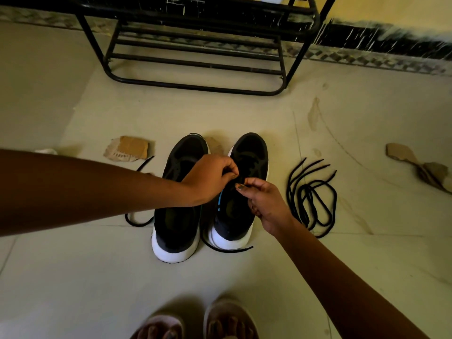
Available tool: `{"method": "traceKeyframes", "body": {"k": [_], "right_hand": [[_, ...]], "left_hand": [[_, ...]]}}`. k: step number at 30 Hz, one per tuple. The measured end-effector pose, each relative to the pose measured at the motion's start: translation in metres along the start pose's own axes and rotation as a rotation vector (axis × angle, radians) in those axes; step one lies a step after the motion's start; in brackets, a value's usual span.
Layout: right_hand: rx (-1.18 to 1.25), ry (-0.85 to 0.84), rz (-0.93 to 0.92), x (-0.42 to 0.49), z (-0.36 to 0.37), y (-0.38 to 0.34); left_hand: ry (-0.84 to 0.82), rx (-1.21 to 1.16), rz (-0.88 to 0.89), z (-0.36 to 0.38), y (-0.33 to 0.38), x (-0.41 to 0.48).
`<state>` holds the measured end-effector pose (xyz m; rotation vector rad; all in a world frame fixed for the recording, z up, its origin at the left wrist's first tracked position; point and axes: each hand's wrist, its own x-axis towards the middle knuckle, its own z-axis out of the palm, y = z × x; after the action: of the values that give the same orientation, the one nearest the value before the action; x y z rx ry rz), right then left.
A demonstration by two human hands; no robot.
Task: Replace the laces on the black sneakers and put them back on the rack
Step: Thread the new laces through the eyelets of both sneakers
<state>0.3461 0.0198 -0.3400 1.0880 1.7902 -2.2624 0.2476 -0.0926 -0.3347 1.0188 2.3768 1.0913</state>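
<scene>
Two black sneakers with white soles stand side by side on the floor, the left sneaker (178,216) and the right sneaker (247,157), toes pointing to the rack. Both hands meet over the right sneaker's eyelets. My left hand (210,178) has its fingers curled and pinches a black lace there. My right hand (264,199) pinches the same lace between thumb and fingertips. Loose ends of black lace (227,249) trail round the heels and out to the left (137,222). A coiled bundle of black laces (311,196) lies on the floor right of the sneakers.
A black metal shoe rack (195,64) stands against the wall ahead, its lower bars bare. Torn cardboard pieces lie at left (127,150) and far right (420,167). My feet in sandals (210,321) are at the bottom edge. The floor is pale tile.
</scene>
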Motion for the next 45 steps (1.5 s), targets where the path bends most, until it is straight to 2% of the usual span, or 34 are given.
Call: {"method": "traceKeyframes", "body": {"k": [8,16,22,26,34,37,41,45], "right_hand": [[-0.027,0.029,-0.011,-0.003,0.0,-0.002],[-0.059,0.059,-0.061,-0.013,0.005,-0.009],[-0.04,0.07,-0.027,-0.013,0.006,-0.01],[-0.041,0.071,-0.027,-0.013,0.006,-0.01],[-0.078,0.07,-0.065,-0.017,0.007,-0.012],[-0.093,0.081,-0.064,-0.016,0.005,-0.01],[-0.065,0.118,-0.026,-0.011,0.001,-0.003],[-0.145,0.108,-0.092,-0.009,0.002,-0.001]], "left_hand": [[-0.015,0.098,0.029,0.003,0.007,0.0],[-0.119,0.237,0.072,-0.003,0.009,0.004],[-0.059,0.082,-0.001,0.0,0.008,0.001],[-0.06,0.092,0.004,0.0,0.007,0.001],[-0.186,0.382,0.142,-0.007,0.016,0.01],[-0.166,0.33,0.122,-0.007,0.016,0.011],[-0.11,0.147,-0.026,-0.011,0.017,0.016],[-0.088,0.067,-0.1,-0.007,0.015,0.013]]}}
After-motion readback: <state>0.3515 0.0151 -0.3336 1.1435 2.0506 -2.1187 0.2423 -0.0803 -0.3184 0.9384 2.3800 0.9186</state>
